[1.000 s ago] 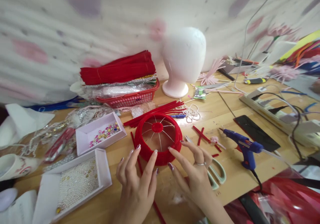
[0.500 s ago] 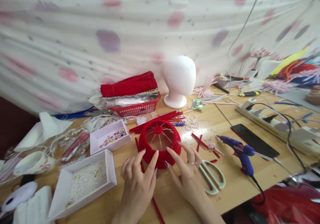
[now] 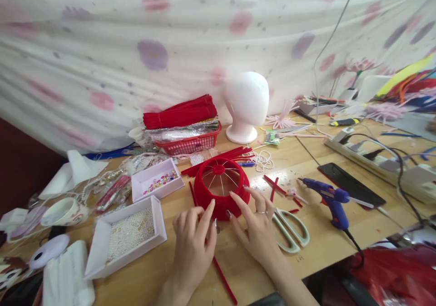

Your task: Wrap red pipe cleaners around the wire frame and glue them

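Observation:
A red fuzzy cap frame (image 3: 226, 202) rests on the wooden table, a ring-shaped band with thin wire spokes that meet at a red round centre. At its near right side, my right hand (image 3: 256, 222) has the thumb low on the band and the index and middle fingertips at the upper rim. My left hand (image 3: 195, 235) is at the near left, index finger stretched to the front of the band, thumb apart below it, other fingers loosely bent. A loose red chenille stem (image 3: 223, 278) lies by my left hand. Green-handled scissors (image 3: 289, 231) lie beside my right hand, blades hidden.
A blue glue gun (image 3: 329, 199) and a black phone (image 3: 350, 185) lie at right near a power strip (image 3: 371, 156). White trays hold pearl beads (image 3: 131, 233) and coloured gems (image 3: 160, 183). Behind stand a foam head (image 3: 247, 101) and a red basket (image 3: 190, 144) with red stems.
The view has shifted slightly. My left middle finger has drawn back from the band and bent, while the left index stays at its front. My right hand keeps nearly the same place on the frame.

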`<state>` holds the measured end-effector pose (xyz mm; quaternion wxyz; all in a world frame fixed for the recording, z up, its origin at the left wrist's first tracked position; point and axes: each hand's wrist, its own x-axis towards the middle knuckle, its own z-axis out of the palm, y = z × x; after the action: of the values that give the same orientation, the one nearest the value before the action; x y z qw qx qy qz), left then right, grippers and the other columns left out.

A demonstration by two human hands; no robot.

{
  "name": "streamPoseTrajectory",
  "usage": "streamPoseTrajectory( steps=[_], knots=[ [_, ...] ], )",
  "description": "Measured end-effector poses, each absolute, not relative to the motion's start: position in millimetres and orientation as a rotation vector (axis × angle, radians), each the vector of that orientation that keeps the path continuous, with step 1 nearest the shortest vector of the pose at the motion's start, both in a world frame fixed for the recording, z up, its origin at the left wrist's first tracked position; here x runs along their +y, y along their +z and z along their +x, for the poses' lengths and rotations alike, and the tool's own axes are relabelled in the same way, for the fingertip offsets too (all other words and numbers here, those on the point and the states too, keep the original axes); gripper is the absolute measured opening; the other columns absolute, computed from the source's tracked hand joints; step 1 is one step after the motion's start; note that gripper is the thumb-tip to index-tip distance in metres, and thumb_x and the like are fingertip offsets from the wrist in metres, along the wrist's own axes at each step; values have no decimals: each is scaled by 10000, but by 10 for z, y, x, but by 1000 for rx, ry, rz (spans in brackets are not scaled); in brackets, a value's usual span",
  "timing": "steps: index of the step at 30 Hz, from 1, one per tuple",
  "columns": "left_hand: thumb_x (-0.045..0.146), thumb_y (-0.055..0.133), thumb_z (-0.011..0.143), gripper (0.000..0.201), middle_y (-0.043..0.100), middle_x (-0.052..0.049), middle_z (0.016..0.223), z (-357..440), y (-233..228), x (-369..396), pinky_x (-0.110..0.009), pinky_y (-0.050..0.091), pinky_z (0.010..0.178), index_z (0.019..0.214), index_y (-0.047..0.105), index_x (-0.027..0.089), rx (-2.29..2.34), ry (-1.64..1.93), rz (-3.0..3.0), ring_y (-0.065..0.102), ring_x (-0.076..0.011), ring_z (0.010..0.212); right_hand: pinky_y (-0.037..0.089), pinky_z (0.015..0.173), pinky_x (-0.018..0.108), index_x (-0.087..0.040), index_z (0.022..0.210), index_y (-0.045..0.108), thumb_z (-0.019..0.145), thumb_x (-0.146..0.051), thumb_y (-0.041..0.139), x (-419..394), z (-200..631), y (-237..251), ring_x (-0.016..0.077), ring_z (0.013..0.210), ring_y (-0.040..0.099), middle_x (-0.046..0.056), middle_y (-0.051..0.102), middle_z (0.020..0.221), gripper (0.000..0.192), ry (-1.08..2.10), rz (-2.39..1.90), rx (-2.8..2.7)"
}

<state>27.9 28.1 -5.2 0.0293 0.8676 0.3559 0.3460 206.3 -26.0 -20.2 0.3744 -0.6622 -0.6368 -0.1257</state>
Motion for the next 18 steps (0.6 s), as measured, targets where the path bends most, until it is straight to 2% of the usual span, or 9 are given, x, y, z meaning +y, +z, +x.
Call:
streamPoseTrajectory(
  steps=[2,4,7,18],
  knots=[
    [150,494,989,601,619,-52,1028,274,-77,219,-354,493,865,1556,346,283,1016,979,2503,598,-201,957,337,1077,560,-228,1399,528,969,-187,547,-260,2070,-212,353,1337,422,181,425,1441,432,-320,-1703,-1648],
    [168,488,996,641,598,-71,1183,272,-115,160,-332,526,909,1581,275,322,1019,932,2328,608,-195,1081,341,1073,562,-220,1401,521,962,-172,544,-262,2071,-220,361,1343,407,185,411,1441,442,-312,-1703,-1655],
    [210,510,993,647,493,-96,1375,284,-175,114,-339,544,953,1574,273,366,1060,941,2190,574,-211,1213,353,1066,558,-232,1411,512,956,-167,546,-273,2059,-234,366,1359,396,178,396,1438,461,-283,-1714,-1638],
    [250,507,991,612,461,-84,1375,369,-204,47,-383,537,996,1556,329,403,1124,937,2026,560,-221,1211,393,1037,577,-273,1430,484,959,-200,547,-322,2015,-250,390,1384,351,173,333,1448,481,-214,-1751,-1588]
  ],
)
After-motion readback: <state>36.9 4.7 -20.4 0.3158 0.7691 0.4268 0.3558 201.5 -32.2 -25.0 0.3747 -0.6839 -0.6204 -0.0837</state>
